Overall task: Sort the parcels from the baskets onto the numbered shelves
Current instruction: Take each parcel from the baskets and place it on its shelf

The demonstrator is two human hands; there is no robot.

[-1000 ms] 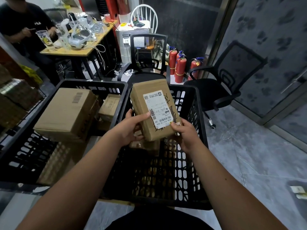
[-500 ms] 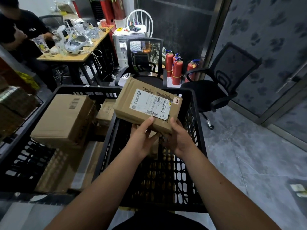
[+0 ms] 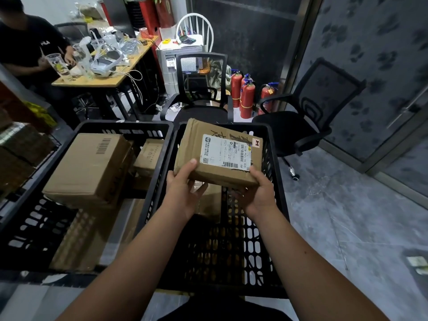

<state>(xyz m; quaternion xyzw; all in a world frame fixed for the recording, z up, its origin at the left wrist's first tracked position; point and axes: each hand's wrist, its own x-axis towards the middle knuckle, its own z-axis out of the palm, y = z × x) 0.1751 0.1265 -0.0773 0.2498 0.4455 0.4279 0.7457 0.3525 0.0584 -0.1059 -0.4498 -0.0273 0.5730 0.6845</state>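
Note:
A flat brown cardboard parcel (image 3: 192, 147) with a white shipping label facing up hangs over the right black basket (image 3: 275, 172). My left hand (image 3: 183, 188) grips its near left corner, thumb on top. My right hand (image 3: 259, 193) grips the near right corner, thumb by the label. Another brown parcel (image 3: 208, 202) lies low in that basket under my hands. The left black basket (image 3: 30, 200) holds a large box with a barcode (image 3: 90, 167) and a smaller box (image 3: 150, 156) behind it.
Two black office chairs (image 3: 199, 107) (image 3: 298, 126) stand just beyond the baskets, with red fire extinguishers (image 3: 246, 98) between them. A person sits at a cluttered wooden table (image 3: 102, 79) at the back left. Stacked goods on a rack (image 3: 16, 149) fill the left edge. Grey floor lies to the right.
The parcel has turned from upright to lying flat with its label sideways, and my hands have shifted to its near corners. The view has tilted slightly.

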